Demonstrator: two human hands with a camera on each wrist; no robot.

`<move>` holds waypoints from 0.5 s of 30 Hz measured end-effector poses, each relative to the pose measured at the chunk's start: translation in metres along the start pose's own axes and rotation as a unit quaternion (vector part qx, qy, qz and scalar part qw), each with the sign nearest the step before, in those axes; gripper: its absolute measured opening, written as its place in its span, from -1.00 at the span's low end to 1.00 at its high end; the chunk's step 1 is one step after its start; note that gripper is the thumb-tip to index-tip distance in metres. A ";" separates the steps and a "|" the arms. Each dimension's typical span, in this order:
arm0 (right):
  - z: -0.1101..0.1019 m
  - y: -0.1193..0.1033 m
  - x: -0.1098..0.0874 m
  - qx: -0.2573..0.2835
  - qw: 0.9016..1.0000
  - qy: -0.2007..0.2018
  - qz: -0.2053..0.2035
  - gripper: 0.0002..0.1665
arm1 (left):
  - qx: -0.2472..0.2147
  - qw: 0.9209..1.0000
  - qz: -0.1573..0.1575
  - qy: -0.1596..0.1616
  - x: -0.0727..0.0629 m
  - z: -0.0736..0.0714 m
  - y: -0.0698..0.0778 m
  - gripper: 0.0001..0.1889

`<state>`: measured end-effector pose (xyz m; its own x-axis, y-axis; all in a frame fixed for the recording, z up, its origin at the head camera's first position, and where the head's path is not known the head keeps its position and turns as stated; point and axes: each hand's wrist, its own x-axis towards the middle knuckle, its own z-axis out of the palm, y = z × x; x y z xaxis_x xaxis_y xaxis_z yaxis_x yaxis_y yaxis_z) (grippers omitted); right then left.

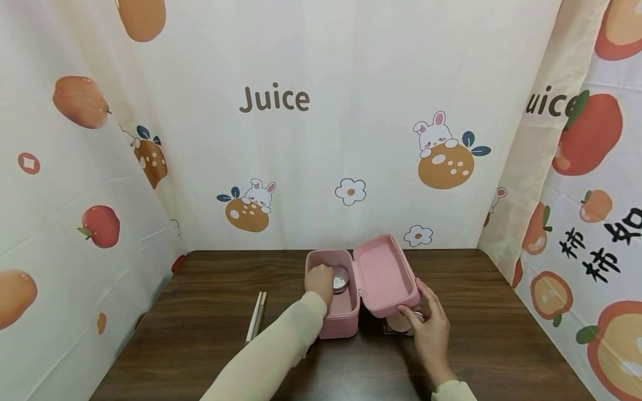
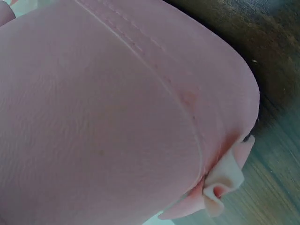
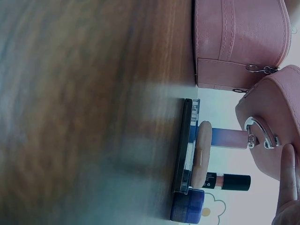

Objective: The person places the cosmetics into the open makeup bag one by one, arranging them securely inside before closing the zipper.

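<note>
A pink zippered cosmetic case point(image 1: 341, 328) stands on the table with its lid point(image 1: 383, 275) swung out to the right. My left hand point(image 1: 320, 283) reaches down into the case body, its fingers hidden from view. Close beside those fingers, inside the case, is a small round container point(image 1: 340, 279) with a shiny face; whether the hand grips it does not show. With thumb and fingers, my right hand point(image 1: 431, 323) holds the lid's near right corner. The left wrist view is filled by the case's pink side point(image 2: 103, 112) and a fabric bow point(image 2: 225, 180).
Under the raised lid are a flat black-edged compact point(image 3: 184, 150), a beige puff point(image 3: 201, 154), a blue-and-pink tube point(image 3: 229, 138), a black-capped lip tube point(image 3: 236, 182) and a blue jar point(image 3: 187, 206). Two slim sticks point(image 1: 256, 317) lie left of the case. A printed curtain point(image 1: 321, 139) hangs behind.
</note>
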<state>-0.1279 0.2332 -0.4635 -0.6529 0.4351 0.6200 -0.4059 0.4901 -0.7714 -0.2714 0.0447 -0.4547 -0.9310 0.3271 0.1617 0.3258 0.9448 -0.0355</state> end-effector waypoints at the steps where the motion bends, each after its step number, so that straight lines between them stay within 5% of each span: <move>1: 0.000 0.000 0.000 0.001 1.000 -0.001 0.000 -0.21 | 0.002 1.000 0.000 -0.002 0.000 0.001 0.000 -0.94; 15: -0.001 0.002 0.001 -0.005 1.000 -0.003 -0.001 -0.22 | -0.002 0.999 -0.051 -0.013 0.007 0.018 0.006 -0.92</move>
<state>-0.1286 0.2347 -0.4644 -0.6556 0.4301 0.6206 -0.4003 0.4989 -0.7687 -0.2790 0.0532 -0.4710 -0.9635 0.2291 0.1386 0.2290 0.9733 -0.0169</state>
